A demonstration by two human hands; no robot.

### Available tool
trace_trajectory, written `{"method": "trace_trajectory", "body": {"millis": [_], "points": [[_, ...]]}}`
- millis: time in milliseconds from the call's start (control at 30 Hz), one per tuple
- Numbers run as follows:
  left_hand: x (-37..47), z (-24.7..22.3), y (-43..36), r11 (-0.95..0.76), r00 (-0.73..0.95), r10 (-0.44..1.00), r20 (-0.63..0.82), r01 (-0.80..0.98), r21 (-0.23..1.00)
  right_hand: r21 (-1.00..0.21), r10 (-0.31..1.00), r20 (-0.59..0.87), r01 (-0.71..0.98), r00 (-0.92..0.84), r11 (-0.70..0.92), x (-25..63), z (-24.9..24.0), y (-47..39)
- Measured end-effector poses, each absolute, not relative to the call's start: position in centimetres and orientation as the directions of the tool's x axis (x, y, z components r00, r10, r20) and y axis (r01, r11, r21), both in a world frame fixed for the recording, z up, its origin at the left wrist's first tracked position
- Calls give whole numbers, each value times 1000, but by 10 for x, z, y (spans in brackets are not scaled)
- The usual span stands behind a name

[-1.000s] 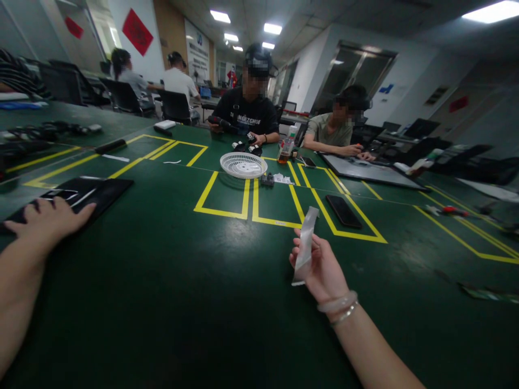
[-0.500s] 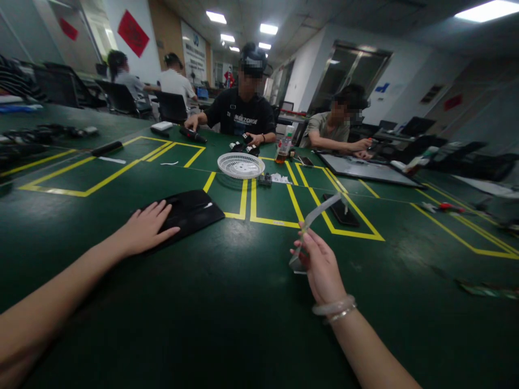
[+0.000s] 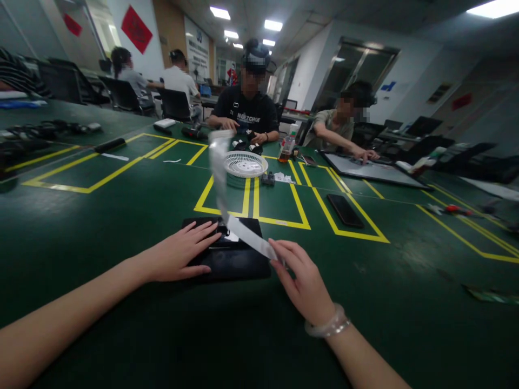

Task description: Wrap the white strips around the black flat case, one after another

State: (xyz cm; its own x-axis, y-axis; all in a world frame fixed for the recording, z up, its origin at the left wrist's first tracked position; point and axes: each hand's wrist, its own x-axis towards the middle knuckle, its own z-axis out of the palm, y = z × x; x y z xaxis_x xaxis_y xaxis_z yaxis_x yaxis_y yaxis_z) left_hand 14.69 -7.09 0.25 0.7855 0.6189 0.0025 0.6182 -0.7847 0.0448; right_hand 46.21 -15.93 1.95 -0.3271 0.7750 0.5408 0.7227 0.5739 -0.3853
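Note:
My left hand (image 3: 182,251) lies flat with its fingers extended over a thin black rectangular object (image 3: 239,265) on the green table. Its exact kind I cannot tell; part of the surface is glossy. My right hand (image 3: 298,278) pinches one end of a long, pale, translucent strip (image 3: 249,236) between thumb and fingers. From there the strip slants up over the black object, and its far part rises, blurred, in front of the white basket. Whether the strip touches the black object is unclear. A bracelet and a bangle circle my right wrist.
Yellow tape outlines mark the green table (image 3: 251,335). Beyond stand a round white plastic basket (image 3: 246,163) and a drink bottle (image 3: 287,148). A black phone (image 3: 345,210) lies to the right. Across the table sit two people, one beside a large flat panel (image 3: 368,168). Cables (image 3: 48,132) lie far left.
My left hand and the black object have moved right and nearer. My right hand has shifted left and slightly down, and the strip now stretches over the black object, its far part swung up leftward.

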Motion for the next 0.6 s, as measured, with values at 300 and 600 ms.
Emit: {"method": "trace_trajectory", "body": {"millis": [300, 600], "points": [[183, 16, -138, -977, 959, 131, 249, 83, 195, -264, 763, 401, 734, -506, 626, 454, 9, -155], [177, 4, -113, -944, 861, 265, 434, 324, -68, -150, 797, 295, 799, -527, 583, 450, 6, -150]]}}
